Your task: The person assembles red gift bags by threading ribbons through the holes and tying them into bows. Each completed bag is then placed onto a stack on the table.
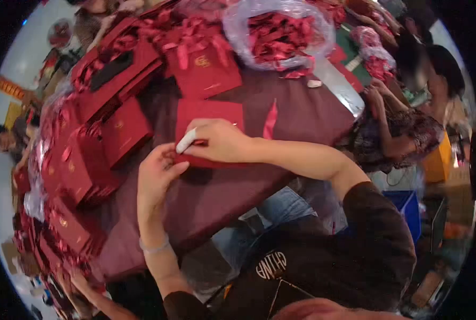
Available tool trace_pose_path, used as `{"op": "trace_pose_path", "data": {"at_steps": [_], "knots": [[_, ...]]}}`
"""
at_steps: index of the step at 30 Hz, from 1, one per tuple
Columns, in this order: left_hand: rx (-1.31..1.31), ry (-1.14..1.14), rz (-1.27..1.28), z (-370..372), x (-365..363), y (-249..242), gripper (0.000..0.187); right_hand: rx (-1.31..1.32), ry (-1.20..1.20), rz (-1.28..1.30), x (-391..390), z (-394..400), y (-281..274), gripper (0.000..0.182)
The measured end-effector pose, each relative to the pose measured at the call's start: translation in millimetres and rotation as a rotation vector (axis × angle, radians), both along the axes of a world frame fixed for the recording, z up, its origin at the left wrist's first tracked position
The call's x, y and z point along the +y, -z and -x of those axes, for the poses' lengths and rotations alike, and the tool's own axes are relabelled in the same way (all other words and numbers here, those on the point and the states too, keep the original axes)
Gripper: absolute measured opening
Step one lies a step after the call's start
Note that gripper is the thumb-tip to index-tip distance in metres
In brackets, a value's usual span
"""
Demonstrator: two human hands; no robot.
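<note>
A flat red paper bag [210, 109] lies on the cloth-covered table in front of me, partly hidden under my hands. My right hand [216, 140] is over its middle, fingers closed, with a white cover on one finger. My left hand [159, 169] meets it at the bag's left edge, with its fingers curled. What the fingertips pinch between them is hidden. To the right of the bag lies a loose red ribbon [270, 121].
Red bags with gold emblems [122, 133] are stacked at the left, and more [203, 72] lie beyond. A clear plastic bag of red ribbons [280, 34] stands at the back. A co-worker [398, 128] sits at the right. A blue bin [403, 210] is beside me.
</note>
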State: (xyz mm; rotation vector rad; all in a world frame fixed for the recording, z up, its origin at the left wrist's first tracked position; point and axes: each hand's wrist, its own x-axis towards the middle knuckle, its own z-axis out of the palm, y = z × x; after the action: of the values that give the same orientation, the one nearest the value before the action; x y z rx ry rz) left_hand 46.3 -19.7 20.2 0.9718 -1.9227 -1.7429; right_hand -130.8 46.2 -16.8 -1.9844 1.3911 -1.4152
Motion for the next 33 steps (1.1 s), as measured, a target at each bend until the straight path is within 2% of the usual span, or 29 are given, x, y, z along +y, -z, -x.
{"op": "trace_pose_path", "data": {"at_steps": [3,8,10,18,21,24,25,27,31,33], "knots": [[0.039,-0.074,-0.033,-0.4,8.0,-2.1,0.04,-0.011,0.028,-0.029,4.0,-0.4,-3.2,0.011],[0.011,-0.027,0.041,-0.8,2.6,-2.2,0.039,0.066,0.04,-0.028,7.5,-0.5,-6.6,0.013],[0.044,-0.065,-0.053,-0.2,5.9,-7.1,0.04,0.054,0.033,0.011,6.3,0.6,-5.7,0.014],[0.126,-0.015,-0.021,-5.6,1.0,-8.1,0.046,0.051,0.059,0.075,6.7,1.7,-8.7,0.015],[0.103,-0.007,-0.06,-6.1,1.1,-8.6,0.046,0.01,0.05,0.085,6.5,0.6,-8.5,0.014],[0.1,-0.025,-0.049,-10.6,-3.5,1.0,0.045,-0.277,-0.038,-0.079,9.5,-1.2,-15.0,0.013],[0.113,-0.028,-0.037,-12.1,-5.3,2.9,0.045,-0.276,-0.039,-0.078,9.4,0.1,-14.9,0.013],[0.098,-0.011,-0.013,-13.0,-6.5,1.1,0.044,-0.062,0.011,-0.023,7.0,3.8,-14.0,0.014],[0.063,0.019,0.006,-11.9,-6.5,-4.6,0.043,-0.044,0.018,-0.028,6.3,4.4,-13.1,0.014],[0.093,0.015,-0.037,-10.3,-7.3,-0.8,0.043,-0.159,0.039,0.007,5.1,2.1,-10.5,0.015]]}}
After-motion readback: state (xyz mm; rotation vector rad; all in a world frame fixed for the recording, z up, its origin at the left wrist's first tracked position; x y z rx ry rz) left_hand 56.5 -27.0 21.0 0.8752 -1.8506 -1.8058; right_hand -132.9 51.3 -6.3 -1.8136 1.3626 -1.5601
